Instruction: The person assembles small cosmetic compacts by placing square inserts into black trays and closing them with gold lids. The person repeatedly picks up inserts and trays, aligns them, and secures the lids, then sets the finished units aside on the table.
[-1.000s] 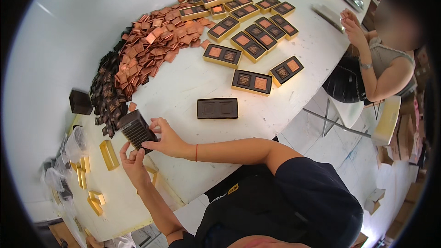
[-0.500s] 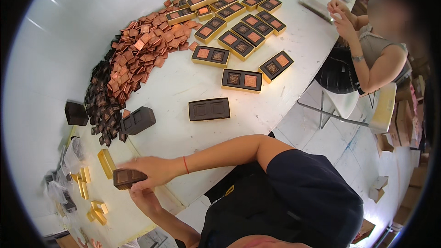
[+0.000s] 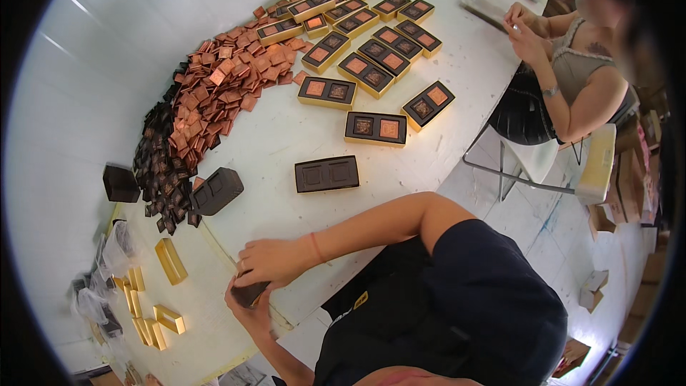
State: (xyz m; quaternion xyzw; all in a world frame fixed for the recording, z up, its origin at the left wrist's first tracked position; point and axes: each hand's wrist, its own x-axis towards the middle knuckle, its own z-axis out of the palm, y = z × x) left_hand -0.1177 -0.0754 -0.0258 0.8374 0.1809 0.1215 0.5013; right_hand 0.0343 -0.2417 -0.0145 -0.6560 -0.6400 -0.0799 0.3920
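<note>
My left hand and my right hand meet at the near edge of the table, closed together on a stack of dark brown insert trays. The right hand covers the stack from above, and the left grips it from below. Much of the stack is hidden by fingers. Beyond the hands lies another dark stack of insert trays. A shallow gold box base rests to the left of my hands. To the right, a gold box with a dark insert shows two unfilled square recesses.
Copper-wrapped squares and dark-wrapped squares form a long heap by the wall. Several filled gold boxes spread toward the far end. Gold box parts and clear plastic bags lie left. A co-worker sits at right.
Both hands have moved right with the insert stack, bringing it nearer my body. The stack has tilted, and my right hand now covers more of it. The camera's view has shifted slightly.
</note>
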